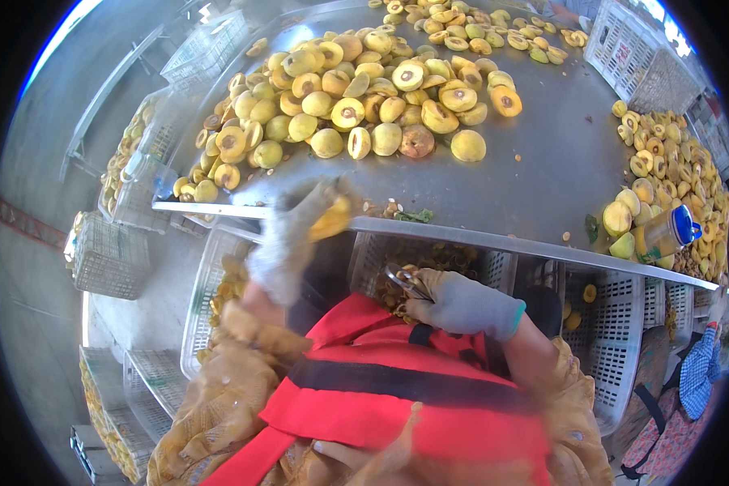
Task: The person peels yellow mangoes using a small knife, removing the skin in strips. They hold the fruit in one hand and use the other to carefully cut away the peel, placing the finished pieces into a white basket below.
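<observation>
My left hand [291,234], in a grey-white work glove and blurred, holds a yellow halved fruit [333,219] at the metal table's front edge. Low in front of my red apron, my right hand [462,304] wears a grey glove with a green cuff. It is closed on a metal hand tool [408,280] with a curved, shiny end, whose exact kind I cannot tell. Below that tool stands a plastic crate [367,258] with fruit pieces in it. A large heap of halved yellow fruit [346,112], several with brown stones showing, lies on the table beyond my hands.
The metal table [559,176] has a raised front rim. At the right are another fruit heap [674,164], a blue-lidded clear jar [665,234] and a white crate [635,54]. More crates [604,340] stand below the rim and at the left. A person's blue checked sleeve [698,373] shows far right.
</observation>
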A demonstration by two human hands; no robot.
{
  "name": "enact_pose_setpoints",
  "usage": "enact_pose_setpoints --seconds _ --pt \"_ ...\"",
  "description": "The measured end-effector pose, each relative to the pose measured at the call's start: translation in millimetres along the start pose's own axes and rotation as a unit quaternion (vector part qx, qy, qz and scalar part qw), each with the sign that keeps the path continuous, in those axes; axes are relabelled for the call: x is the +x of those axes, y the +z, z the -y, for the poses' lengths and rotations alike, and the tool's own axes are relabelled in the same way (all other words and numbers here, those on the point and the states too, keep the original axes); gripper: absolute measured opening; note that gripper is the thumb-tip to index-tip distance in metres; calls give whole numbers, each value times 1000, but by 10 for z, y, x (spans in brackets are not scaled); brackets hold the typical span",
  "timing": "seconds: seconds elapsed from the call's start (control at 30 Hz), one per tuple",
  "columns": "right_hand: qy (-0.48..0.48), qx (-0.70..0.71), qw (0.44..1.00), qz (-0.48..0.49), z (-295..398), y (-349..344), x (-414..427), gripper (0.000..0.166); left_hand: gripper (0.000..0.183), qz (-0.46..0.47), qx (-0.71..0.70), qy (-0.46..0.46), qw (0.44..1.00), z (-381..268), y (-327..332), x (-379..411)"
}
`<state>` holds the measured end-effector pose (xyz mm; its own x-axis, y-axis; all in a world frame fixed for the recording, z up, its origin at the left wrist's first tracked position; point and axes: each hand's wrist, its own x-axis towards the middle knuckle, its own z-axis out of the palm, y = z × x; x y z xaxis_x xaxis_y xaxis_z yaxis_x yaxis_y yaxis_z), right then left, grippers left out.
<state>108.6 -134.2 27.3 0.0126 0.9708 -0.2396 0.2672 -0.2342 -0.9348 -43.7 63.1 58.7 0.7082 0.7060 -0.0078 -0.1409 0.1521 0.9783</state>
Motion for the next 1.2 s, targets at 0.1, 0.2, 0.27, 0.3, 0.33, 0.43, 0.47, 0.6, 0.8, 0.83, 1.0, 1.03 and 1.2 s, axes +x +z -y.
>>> enact_pose_setpoints --seconds 0.1,0.2,0.27,0.3,0.33,0.43,0.47,0.6,0.8,0.83,1.0,1.03,1.2 --pt "18 -53 997 -48 -416 -82 -131 16 43 96 630 -125 760 -579 -786 -22" --pt "103 59 992 -53 -420 -108 -152 17 58 37 687 18 725 -471 -827 249" --pt "101 106 986 -80 -318 -56 -69 15 65 -1 461 -13 887 -284 -537 583" --pt "96 125 984 -88 -246 -31 -46 14 70 -12 260 -36 965 -68 -569 817" --pt "85 145 981 -96 -365 -1 0 14 78 -7 573 10 820 -53 -268 1070" --pt "130 75 985 -90 -241 7 -51 22 80 -3 586 94 805 503 -236 1553" --pt "123 61 986 -97 -271 9 -70 20 79 4 593 97 799 728 -257 1608" --pt "178 188 956 -138 -248 -27 -214 13 71 68 613 7 787 795 -17 1635" --pt "80 402 888 -210 -64 -121 10 16 67 152 -124 -141 970 378 126 776" --pt "48 400 894 -198 -9 -123 85 16 67 165 -162 -146 962 345 179 620" --pt "-116 426 885 -145 289 -7 268 21 63 214 -81 -166 959 349 411 2" --pt "-100 405 897 -146 298 5 240 21 59 221 -55 -195 954 331 391 -29" --pt "-7 242 955 -174 276 38 62 22 59 110 -302 -148 935 485 439 -154"
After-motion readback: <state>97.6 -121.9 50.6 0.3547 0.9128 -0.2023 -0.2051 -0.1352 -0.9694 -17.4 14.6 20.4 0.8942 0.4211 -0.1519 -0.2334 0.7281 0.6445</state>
